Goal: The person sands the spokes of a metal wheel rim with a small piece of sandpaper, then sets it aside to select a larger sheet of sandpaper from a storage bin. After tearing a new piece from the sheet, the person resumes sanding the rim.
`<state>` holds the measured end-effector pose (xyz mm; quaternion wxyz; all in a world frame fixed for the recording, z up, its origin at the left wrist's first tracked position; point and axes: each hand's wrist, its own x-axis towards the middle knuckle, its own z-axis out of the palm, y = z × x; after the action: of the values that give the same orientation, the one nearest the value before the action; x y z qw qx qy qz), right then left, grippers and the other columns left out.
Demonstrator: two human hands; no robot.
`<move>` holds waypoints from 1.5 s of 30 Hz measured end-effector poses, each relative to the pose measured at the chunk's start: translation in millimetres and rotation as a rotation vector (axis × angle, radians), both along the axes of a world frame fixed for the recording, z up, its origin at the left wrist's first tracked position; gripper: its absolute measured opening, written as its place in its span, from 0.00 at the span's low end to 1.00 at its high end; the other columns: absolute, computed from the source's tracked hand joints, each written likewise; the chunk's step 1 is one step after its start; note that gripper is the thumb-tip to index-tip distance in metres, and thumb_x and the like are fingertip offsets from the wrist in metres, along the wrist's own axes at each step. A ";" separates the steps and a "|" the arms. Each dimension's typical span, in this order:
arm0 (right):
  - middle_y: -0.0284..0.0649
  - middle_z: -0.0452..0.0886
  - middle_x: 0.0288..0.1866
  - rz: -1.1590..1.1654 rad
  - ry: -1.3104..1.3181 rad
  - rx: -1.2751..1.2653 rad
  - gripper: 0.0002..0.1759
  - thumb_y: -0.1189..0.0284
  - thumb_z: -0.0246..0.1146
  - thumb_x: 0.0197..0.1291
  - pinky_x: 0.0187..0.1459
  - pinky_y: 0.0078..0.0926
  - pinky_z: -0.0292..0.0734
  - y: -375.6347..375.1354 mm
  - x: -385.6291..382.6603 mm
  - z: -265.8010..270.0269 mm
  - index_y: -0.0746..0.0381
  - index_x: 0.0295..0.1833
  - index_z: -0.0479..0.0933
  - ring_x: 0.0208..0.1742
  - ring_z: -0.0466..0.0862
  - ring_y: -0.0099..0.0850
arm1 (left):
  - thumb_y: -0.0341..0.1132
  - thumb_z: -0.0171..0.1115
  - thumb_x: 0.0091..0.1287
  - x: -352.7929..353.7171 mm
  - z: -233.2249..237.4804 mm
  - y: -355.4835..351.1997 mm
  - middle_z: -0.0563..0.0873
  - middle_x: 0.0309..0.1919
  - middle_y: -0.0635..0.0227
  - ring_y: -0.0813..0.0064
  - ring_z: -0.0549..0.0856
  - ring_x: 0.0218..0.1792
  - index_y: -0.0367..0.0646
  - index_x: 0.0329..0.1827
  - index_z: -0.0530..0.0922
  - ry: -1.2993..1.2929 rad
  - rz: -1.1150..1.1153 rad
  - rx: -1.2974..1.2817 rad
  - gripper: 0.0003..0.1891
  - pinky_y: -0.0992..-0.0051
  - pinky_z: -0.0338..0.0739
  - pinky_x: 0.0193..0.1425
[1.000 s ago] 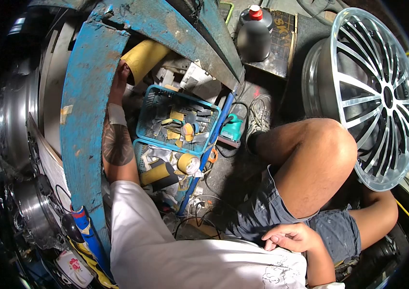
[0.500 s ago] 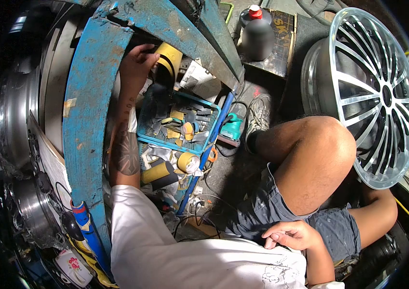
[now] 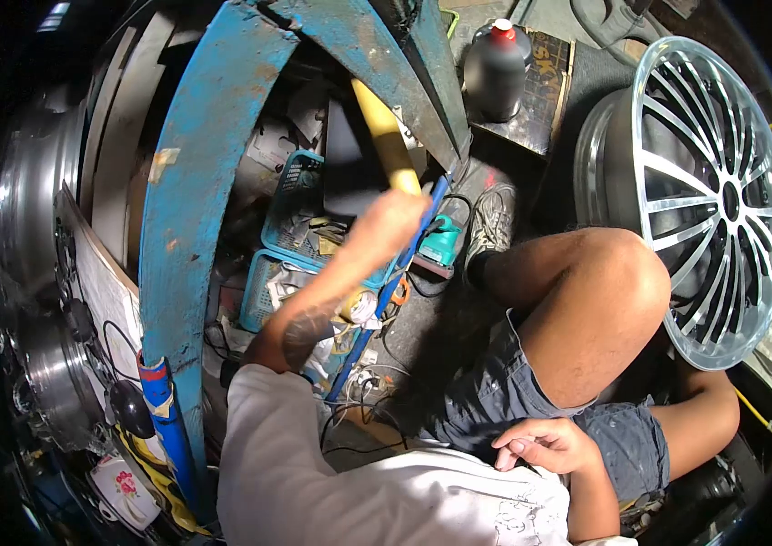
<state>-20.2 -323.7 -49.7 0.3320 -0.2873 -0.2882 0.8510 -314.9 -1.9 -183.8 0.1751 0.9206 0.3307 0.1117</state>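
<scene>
My left hand (image 3: 395, 217) is closed around the near end of a yellow sheet (image 3: 386, 136), which is bent and stretches up under the blue metal frame (image 3: 213, 127). A dark surface hangs beside the sheet, over a blue basket (image 3: 278, 218) of loose scraps. Below the hand, a yellow roll (image 3: 358, 307) lies among white and grey scraps in a second basket (image 3: 257, 289). My right hand (image 3: 545, 443) rests on my lap, its fingers loosely bent and nothing visible in it.
A large silver wheel rim (image 3: 654, 173) stands at the right. A dark bottle with a red cap (image 3: 498, 77) sits on a box at the top. The green sander (image 3: 440, 241) lies beside a shoe (image 3: 492, 218). Cables (image 3: 377, 409) run across the floor below the baskets.
My left hand has moved right and down from the upper left, drawing the yellow piece out into a long sheet across the basket. The view has shifted slightly. My right hand has stayed on my lap.
</scene>
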 end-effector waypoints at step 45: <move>0.51 0.90 0.43 -0.011 0.054 -0.036 0.14 0.80 0.53 0.81 0.51 0.32 0.88 -7.4 4.6 -4.8 0.74 0.63 0.79 0.45 0.91 0.34 | 0.33 0.63 0.81 -158.7 -37.9 -124.0 0.90 0.52 0.63 0.74 0.88 0.47 0.32 0.63 0.82 -1.087 1.324 -0.888 0.15 0.72 0.82 0.56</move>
<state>-15.6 -331.1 -54.5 0.3393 -0.2719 -0.2621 0.8615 -473.6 -125.9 -221.7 0.5381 0.2199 0.6687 0.4636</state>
